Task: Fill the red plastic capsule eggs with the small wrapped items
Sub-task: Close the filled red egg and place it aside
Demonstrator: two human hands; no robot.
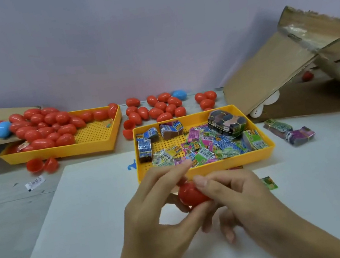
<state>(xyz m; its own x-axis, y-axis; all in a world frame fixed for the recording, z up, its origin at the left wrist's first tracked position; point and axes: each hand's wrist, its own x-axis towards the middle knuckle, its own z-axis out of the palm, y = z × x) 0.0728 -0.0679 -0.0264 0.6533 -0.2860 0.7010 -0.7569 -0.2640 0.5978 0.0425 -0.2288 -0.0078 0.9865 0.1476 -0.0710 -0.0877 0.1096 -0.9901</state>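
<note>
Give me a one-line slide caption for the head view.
Both hands, left hand and right hand, grip a red capsule egg before the tray of wrapped items.

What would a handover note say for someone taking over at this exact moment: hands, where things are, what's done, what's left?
Left hand and right hand both grip one red egg above the white board; whether it is filled cannot be seen.
Wrapped items lie in the near yellow tray.
Closed red eggs fill the far tray and the table behind; filled or not is unclear.
Open egg halves sit in front of the far tray, waiting to be filled.
</note>
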